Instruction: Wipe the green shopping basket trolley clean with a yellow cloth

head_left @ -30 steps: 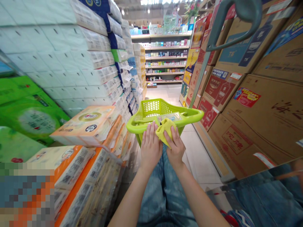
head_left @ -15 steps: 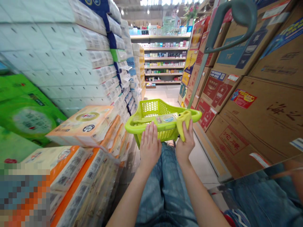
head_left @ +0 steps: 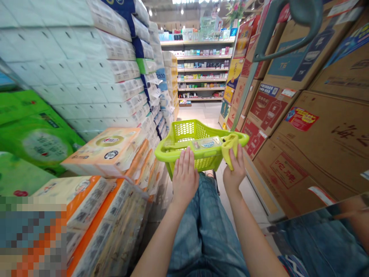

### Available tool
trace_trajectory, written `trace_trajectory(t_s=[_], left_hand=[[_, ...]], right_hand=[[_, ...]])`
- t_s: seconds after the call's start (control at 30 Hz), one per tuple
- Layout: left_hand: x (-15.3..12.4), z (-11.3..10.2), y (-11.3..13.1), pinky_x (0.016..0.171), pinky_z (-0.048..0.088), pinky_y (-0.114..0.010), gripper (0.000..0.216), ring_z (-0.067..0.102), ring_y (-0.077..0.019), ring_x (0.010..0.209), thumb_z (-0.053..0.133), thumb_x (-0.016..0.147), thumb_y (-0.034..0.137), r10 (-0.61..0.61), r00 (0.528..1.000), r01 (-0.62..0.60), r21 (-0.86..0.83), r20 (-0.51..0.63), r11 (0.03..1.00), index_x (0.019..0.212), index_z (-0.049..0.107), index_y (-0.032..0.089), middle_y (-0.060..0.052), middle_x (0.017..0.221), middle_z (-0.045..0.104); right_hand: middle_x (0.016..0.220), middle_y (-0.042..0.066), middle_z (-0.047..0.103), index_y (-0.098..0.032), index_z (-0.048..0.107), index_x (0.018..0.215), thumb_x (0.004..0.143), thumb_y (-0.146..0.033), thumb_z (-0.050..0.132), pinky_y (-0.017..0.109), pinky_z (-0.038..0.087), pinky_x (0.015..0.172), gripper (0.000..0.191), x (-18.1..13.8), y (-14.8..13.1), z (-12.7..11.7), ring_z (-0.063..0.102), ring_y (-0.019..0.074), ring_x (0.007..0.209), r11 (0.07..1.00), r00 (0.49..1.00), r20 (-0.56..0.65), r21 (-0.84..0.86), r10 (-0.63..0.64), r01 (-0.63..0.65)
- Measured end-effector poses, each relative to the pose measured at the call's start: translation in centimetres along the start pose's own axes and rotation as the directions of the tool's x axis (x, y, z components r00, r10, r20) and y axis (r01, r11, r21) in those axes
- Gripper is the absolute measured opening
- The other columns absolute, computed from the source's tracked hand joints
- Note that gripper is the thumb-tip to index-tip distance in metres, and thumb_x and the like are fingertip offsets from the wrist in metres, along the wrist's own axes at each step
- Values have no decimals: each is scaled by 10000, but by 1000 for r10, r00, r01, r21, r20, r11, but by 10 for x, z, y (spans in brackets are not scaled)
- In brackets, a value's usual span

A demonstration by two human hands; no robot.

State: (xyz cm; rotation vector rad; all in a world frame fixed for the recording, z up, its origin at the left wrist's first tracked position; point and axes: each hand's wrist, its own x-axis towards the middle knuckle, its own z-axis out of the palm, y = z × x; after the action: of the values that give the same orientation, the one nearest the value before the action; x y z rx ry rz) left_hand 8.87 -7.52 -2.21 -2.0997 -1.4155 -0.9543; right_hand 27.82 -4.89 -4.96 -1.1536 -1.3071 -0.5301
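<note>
A lime-green plastic shopping basket with mesh walls is in front of my legs. A folded handle and a label strip run along its near rim. My left hand rests against the near rim with fingers stretched out flat, touching it. At the right end of that rim, my right hand is closed on a yellow cloth and presses it to the basket. Part of the cloth is hidden by my fingers. The basket's underside is mostly out of sight.
Stacked white tissue packs rise on the left, with orange tissue packs nearer. Cardboard cartons are piled on the right behind a post with a grey handle. Shelves of small goods stand down the aisle.
My right hand has slid slightly right with the cloth along the rim. The view has shifted slightly. My left hand keeps its place on the basket.
</note>
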Motion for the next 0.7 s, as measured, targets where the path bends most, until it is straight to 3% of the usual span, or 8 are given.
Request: trace_trajectory(t_s=[0.1,0.17,0.23,0.37,0.47,0.53,0.7], left_hand=[[0,1,1,1224,251,-422,719,242,-253,1518,458,912,167,-4,1000,4,-7,-8,1000,1570,185,65,-161,1595,354],[0,1,1,1225,246,-421,714,236,-252,1520,457,915,170,-3,1000,3,-9,-7,1000,1568,189,63,-162,1597,349],[0,2,0,1222,252,-427,706,234,-254,1521,453,922,176,1,1000,-1,-8,-7,1000,1566,189,58,-167,1596,350],[-1,1,-2,1206,282,-435,682,245,-261,1517,444,943,210,8,1000,-8,-19,-16,1000,1561,203,51,-182,1575,386],[-1,-1,-3,1215,269,-429,693,237,-254,1520,445,937,195,16,1000,-16,-20,1,1000,1566,190,56,-171,1586,369],[-1,-1,-3,1222,256,-426,715,227,-249,1523,450,925,177,16,1000,-15,-16,17,1000,1573,169,62,-160,1601,343],[-1,-1,-1,1226,249,-427,739,225,-247,1524,452,915,165,4,1000,-3,-26,11,1000,1580,142,71,-155,1603,341]], right_hand=[[1573,39,418,-283,541,1426,814,14,390,443,416,1151,696,6,-2,-2,442,241,1422,988,987,-41,9,157,-157],[1586,36,395,-288,512,1449,817,14,380,449,409,1157,713,2,-17,0,418,241,1437,983,983,-2,6,182,-182],[1603,22,361,-307,471,1475,835,18,373,466,398,1167,725,-8,-38,3,370,244,1464,992,988,85,9,127,-128],[1586,3,397,-346,487,1459,892,5,412,452,432,1152,671,-28,-65,10,344,246,1477,994,972,209,51,-105,97],[1549,11,459,-349,533,1424,899,4,443,422,466,1126,639,-27,-53,10,376,242,1460,980,961,196,16,-197,198],[1556,17,449,-344,533,1424,892,15,428,430,459,1129,650,-19,-35,7,383,244,1457,981,970,151,-15,-189,194],[1588,35,394,-313,489,1461,872,-1,379,476,404,1160,675,-4,-12,5,393,244,1452,996,996,-29,9,89,-89]])
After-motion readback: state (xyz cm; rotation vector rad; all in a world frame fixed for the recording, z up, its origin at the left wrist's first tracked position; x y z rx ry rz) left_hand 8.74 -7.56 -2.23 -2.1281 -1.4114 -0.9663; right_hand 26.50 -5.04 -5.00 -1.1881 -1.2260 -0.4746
